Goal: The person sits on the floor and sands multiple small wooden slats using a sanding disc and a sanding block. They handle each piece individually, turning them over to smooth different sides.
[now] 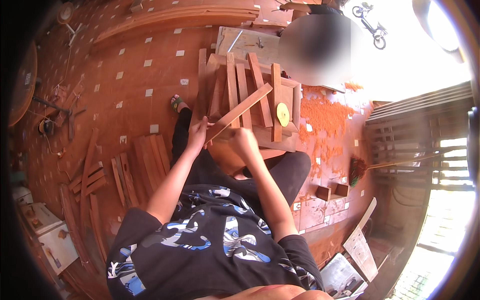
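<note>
A reddish-brown wooden strip (242, 111) slants up to the right over my lap, its far end above other pieces. Around its lower end my left hand (198, 132) is closed. My right hand (243, 142) is curled into a fist close beside the strip's lower half; what it holds, if anything, is hidden. Several wooden slats (259, 90) lie across a wooden frame (296, 102) in front of me. A round yellow disc (283, 115) rests against the rightmost slat (276, 95).
Loose boards (151, 159) lie on the tiled floor to the left. Orange shavings (327, 117) cover the floor at right, near a broom (359, 169) and small wooden blocks (324, 193). Another person's arm (296, 7) shows beyond a low wooden table (225, 37). Long planks (175, 22) lie far back.
</note>
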`<state>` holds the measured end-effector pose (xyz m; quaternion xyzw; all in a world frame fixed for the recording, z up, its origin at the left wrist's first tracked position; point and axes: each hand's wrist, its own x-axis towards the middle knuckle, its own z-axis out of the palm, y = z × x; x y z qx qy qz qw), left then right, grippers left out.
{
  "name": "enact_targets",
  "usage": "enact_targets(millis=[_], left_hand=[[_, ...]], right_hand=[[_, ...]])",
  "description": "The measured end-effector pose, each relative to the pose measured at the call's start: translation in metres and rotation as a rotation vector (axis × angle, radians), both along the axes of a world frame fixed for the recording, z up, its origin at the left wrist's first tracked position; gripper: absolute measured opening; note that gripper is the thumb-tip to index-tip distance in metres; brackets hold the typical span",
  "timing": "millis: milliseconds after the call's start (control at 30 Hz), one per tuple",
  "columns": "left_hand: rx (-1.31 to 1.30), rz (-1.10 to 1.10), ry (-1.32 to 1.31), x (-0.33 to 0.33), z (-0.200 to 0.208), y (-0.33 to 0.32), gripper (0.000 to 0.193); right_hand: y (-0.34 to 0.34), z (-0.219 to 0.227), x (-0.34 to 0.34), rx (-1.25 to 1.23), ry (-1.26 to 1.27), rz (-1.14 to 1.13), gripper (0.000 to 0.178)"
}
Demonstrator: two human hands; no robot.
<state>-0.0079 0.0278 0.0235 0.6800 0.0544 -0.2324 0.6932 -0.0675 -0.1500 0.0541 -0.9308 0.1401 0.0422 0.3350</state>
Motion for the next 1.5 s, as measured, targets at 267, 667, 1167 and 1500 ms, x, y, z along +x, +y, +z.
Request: enact_targets(millis=[267, 667, 1167, 1500], left_hand=[[0.047, 0.031, -0.063, 0.007, 0.003, 0.009, 0.063], [0.114, -0.027, -0.037, 0.006, 0.008, 0.017, 0.065], [0.189, 0.010, -0.119, 0.015, 0.003, 0.023, 0.071], [0.151, 0.032, -0.159, 0.013, -0.006, 0.029, 0.072]], right_hand=[[-0.027, 0.031, 0.018, -0.001, 0.086, -0.154, 0.025], [0.004, 0.009, -0.011, -0.142, 0.028, 0.034, 0.020], [-0.064, 0.029, -0.005, -0.131, 0.136, -0.436, 0.025], [0.051, 0.023, -0.015, -0.157, -0.029, 0.093, 0.016]])
